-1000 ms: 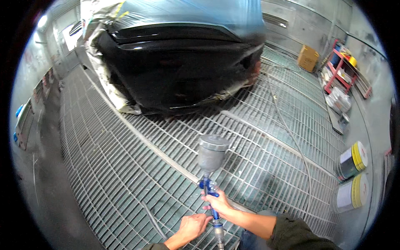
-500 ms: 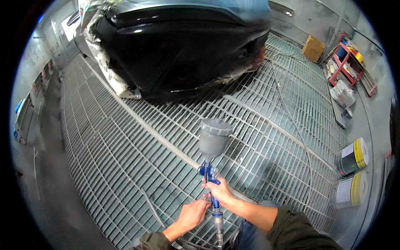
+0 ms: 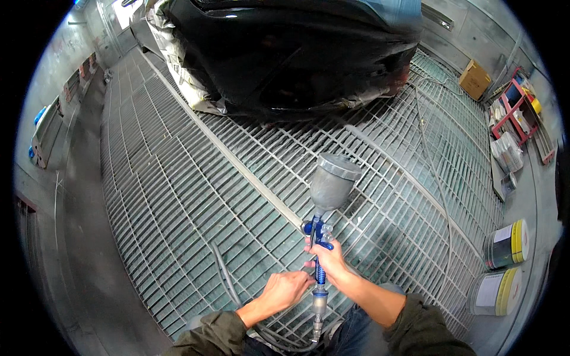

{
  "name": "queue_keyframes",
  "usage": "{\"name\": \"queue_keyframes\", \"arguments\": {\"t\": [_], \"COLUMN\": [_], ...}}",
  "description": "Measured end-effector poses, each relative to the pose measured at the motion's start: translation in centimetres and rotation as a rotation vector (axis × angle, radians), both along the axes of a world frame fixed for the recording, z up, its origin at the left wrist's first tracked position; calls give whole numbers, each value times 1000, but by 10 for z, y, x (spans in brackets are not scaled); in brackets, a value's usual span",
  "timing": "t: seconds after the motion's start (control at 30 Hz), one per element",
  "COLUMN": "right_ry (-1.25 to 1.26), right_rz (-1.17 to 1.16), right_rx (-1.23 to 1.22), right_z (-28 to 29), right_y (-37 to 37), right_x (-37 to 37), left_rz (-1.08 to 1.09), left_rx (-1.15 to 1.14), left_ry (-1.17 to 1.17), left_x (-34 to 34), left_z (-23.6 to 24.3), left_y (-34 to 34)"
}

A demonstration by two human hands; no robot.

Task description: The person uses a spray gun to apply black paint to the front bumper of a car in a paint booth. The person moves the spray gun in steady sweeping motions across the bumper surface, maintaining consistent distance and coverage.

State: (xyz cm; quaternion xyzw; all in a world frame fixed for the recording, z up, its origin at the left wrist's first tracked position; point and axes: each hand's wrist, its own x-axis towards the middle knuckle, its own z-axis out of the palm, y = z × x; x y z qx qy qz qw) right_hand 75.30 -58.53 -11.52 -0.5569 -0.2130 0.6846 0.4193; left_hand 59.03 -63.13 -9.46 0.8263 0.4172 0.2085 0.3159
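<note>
My right hand [image 3: 330, 258] is wrapped round the blue handle of a spray gun [image 3: 320, 270], which stands upright in front of me. On top of the gun sits a grey paint cup [image 3: 333, 181] with a lid. My left hand [image 3: 287, 289] is closed, its fingertips pressed together against the lower part of the handle. What those fingers pinch is too small to make out. Beyond the gun is the glossy black end of a car [image 3: 285, 65], with crumpled masking film [image 3: 181, 77] along its left edge.
A metal grating [image 3: 196, 196] forms the floor. An air hose [image 3: 221, 270] lies near my left forearm. Two paint pails [image 3: 506, 243] with yellow bands stand at right. Farther back are a red rack [image 3: 515, 113] and a cardboard box [image 3: 475, 80].
My view has shifted, so the car sits higher and further right in the picture. The spray gun and both hands appear further right, with the same hold on the gun.
</note>
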Motion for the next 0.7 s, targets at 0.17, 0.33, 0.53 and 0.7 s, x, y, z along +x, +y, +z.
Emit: {"name": "queue_keyframes", "arguments": {"t": [0.17,0.33,0.53,0.7], "right_ry": [5,16,19,3], "right_rz": [3,-1,9,5], "right_rx": [-4,-17,-17,-45], "right_z": [-3,-4,-2,1], "right_y": [3,1,1,3], "right_x": [0,0,0,0], "left_rz": [23,27,32,15], "left_rx": [15,12,50,64], "left_ry": [14,7,-1,45], "left_x": [0,-1,-1,0], "left_z": [5,9,9,14], "left_y": [1,0,1,3]}}
